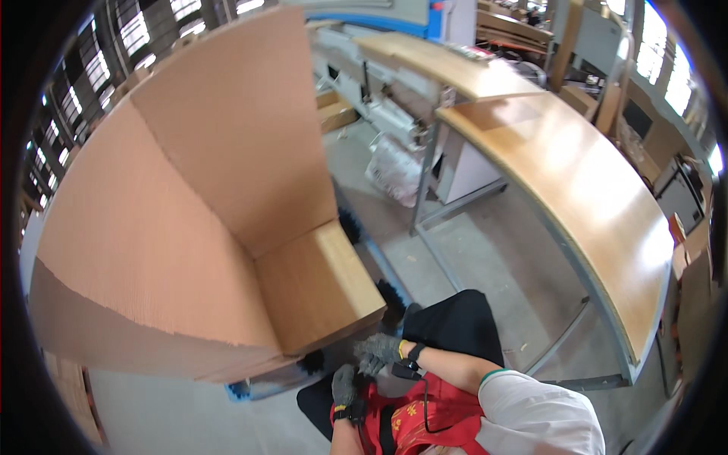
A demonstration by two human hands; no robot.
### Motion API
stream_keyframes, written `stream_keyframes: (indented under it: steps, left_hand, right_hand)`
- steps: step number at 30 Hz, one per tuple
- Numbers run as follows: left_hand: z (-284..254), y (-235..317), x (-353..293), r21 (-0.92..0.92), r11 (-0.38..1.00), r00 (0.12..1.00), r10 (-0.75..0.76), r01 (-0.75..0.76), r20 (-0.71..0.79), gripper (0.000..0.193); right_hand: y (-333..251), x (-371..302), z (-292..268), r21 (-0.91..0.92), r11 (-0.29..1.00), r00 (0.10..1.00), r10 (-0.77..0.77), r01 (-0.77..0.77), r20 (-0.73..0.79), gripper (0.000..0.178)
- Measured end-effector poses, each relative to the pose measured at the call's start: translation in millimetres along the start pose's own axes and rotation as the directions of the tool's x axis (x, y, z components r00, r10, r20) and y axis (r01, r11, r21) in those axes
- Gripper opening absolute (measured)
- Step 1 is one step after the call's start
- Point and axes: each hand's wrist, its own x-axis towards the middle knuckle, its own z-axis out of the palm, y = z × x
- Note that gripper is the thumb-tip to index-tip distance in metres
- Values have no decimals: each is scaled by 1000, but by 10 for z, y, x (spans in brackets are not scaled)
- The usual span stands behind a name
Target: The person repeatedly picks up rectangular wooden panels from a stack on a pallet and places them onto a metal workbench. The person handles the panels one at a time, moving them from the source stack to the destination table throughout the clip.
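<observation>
the left hand [345,385] and the right hand [378,353], both in grey gloves, sit near each other in front of a red apron [425,413], the right one a little farther out. their fingers look partly curled, but i can't make out whether either is closed on anything. a black wrist device [412,357] sits on the right wrist.

just beyond the hands and to the left lies a flat wooden board [322,284], its near right corner toward the person. tall brown cardboard [174,197] stands up along its left and far sides, meeting in an upright crease and blocking the view of much of what is behind. black brushes [391,298] and a blue rail [373,254] show along the right side of the board.

to the right, a shiny wooden-topped table [576,174] curves past on grey metal legs; its low crossbars run over the floor [504,250] and hem in that side. farther off are a second wooden tabletop [432,61], a clear plastic bag [396,168] on the floor, and an open cardboard box [336,115] beyond the upright cardboard.
</observation>
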Motion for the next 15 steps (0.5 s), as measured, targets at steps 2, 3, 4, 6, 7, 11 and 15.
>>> stream_keyframes:
  steps: [2,3,4,6,7,11,15]
  left_hand:
    - [-59,-111,-32,401,890,973,162,-217,166,14]
    - [-63,-115,-21,566,757,943,216,-326,253,19]
    - [36,-54,-74,526,784,941,223,-328,254,13]
    - [166,-21,-206,531,749,915,275,-396,296,16]
    - [168,-72,-216,570,680,886,318,-461,337,18]
    - [393,-9,-409,400,827,898,254,-394,361,18]
    - [365,197,-585,558,153,553,490,-816,674,24]
  right_hand:
    - [-150,-336,-186,168,985,997,-33,44,-67,44]
    - [-187,-515,-279,253,965,995,-41,63,-88,43]
    - [-165,-688,-415,343,936,993,-46,82,-111,42]
    - [-290,-1105,-770,523,751,904,-414,403,-101,42]
    - [-473,-1352,-947,550,664,840,-522,507,-144,47]
    - [-1268,-2534,-1532,362,312,423,-860,878,-285,90]
    - [-2049,-3361,-1315,213,188,271,-829,959,-490,114]
